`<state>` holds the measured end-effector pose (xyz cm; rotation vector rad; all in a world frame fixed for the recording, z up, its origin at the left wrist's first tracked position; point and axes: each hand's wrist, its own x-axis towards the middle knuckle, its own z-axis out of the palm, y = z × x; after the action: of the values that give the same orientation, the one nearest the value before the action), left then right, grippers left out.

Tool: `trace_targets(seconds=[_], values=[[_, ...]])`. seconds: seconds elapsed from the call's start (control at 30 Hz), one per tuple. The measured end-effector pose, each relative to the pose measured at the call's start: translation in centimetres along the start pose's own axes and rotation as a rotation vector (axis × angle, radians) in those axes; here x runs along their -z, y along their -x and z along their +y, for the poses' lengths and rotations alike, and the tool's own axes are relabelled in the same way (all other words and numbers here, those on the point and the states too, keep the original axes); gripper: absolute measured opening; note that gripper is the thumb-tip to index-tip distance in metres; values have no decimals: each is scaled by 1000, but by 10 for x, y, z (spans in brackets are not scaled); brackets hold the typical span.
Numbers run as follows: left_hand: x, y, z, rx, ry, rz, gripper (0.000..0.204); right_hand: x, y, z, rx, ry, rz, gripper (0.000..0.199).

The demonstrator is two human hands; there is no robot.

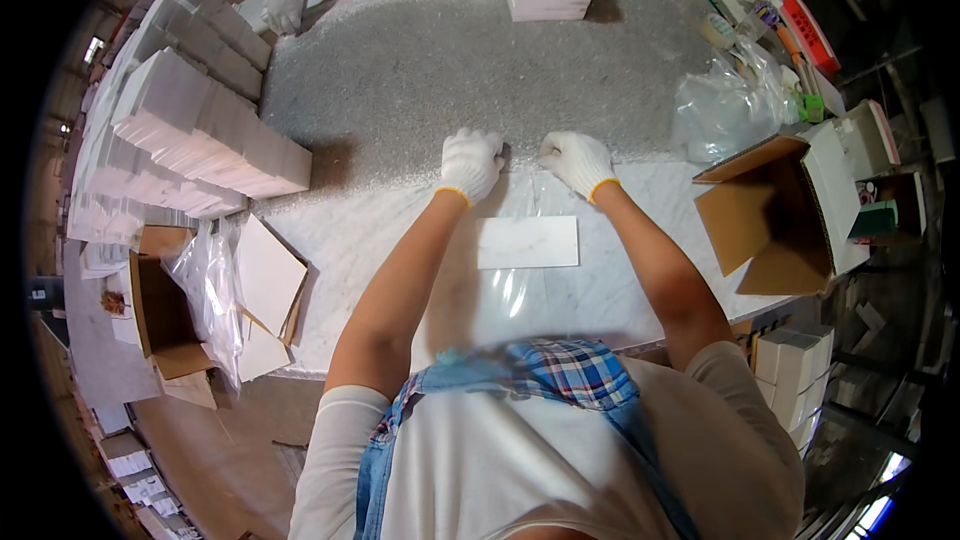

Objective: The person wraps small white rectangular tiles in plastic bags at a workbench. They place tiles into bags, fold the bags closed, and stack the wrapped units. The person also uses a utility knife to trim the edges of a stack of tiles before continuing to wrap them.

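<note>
Gloved left hand (pixel 470 162) and right hand (pixel 577 160), both fisted, pinch the far edge of a clear plastic bag (pixel 520 285) holding a flat white rectangular tile (pixel 527 242) on the marble table (pixel 400 90)

- Left hand (pixel 470 162): covered by a white knitted work glove with an orange-yellow band at the cuff.
- Right hand (pixel 577 160): covered by a matching white knitted glove with the same orange-yellow cuff band.
- Forearms: bare from glove cuff to sleeve.
- Torso: pale beige short-sleeved shirt.
- Front: blue denim apron or bib with a blue, red and white plaid panel at the top.
</note>
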<state>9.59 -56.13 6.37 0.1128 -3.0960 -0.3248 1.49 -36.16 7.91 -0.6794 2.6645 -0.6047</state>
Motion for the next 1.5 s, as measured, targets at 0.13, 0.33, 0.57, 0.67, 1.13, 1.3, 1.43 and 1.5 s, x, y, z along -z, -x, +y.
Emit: trace_targets(seconds=[0.13, 0.33, 0.57, 0.67, 1.13, 1.3, 1.43, 1.5], values=[[3, 10, -6, -50, 74, 53, 15, 7, 17, 6, 122, -165, 147, 24], [63, 74, 18, -238, 76, 81, 11, 36, 83, -3, 399, -237, 47, 17], [46, 155, 30, -492, -24, 92, 17, -11, 153, 6, 638, 277, -89, 13], [53, 161, 46, -402, 22, 81, 17, -22, 157, 14, 657, 251, 10, 13], [38, 135, 64, -301, 36, 156, 66, -44, 174, 25, 722, 185, 337, 26], [22, 124, 44, -373, 95, 81, 78, -42, 169, 23, 704, 172, 440, 24], [24, 121, 44, -410, 146, 93, 70, -47, 163, 28, 666, 114, 399, 24], [34, 119, 47, -453, 100, 106, 64, -45, 162, 30, 657, 133, 358, 24]])
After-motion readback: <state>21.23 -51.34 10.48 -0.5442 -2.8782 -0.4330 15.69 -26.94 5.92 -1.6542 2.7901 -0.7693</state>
